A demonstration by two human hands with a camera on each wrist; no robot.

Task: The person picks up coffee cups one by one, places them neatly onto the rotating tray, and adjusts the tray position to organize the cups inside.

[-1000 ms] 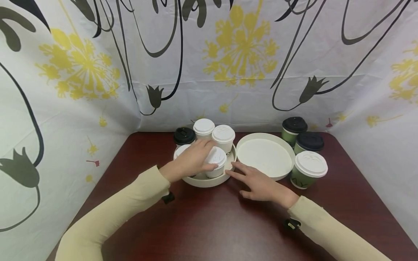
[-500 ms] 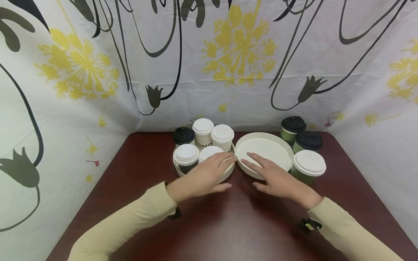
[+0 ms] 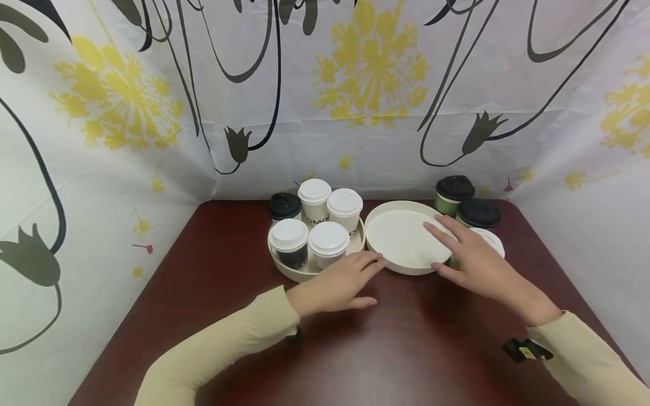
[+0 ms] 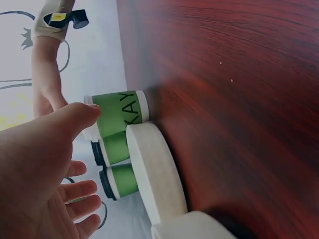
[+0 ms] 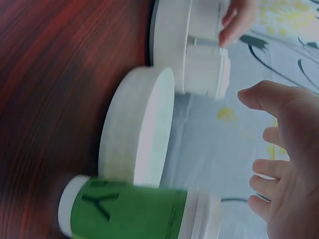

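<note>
My left hand (image 3: pixel 337 286) hovers with loose fingers at the front right of the left round tray (image 3: pixel 299 276), holding nothing. In that tray stand several lidded paper cups: a white-lidded cup (image 3: pixel 329 242) nearest the hand, a dark-sleeved white-lidded cup (image 3: pixel 290 245), two more white-lidded ones behind, and one with a black lid (image 3: pixel 284 206). My right hand (image 3: pixel 477 262), fingers spread, is over the right edge of the right round tray (image 3: pixel 406 237). It partly hides a green cup with a white lid (image 5: pixel 129 211); the right wrist view shows a gap between hand and cup.
Two green cups with black lids, a rear one (image 3: pixel 454 192) and a nearer one (image 3: pixel 478 214), stand right of the right tray. A patterned cloth (image 3: pixel 325 113) encloses the back and sides of the dark red table (image 3: pixel 396 349).
My left hand has drawn off the front white-lidded cup in the left tray and moved right and toward me. My right hand has moved right across the right tray toward the green cups.
</note>
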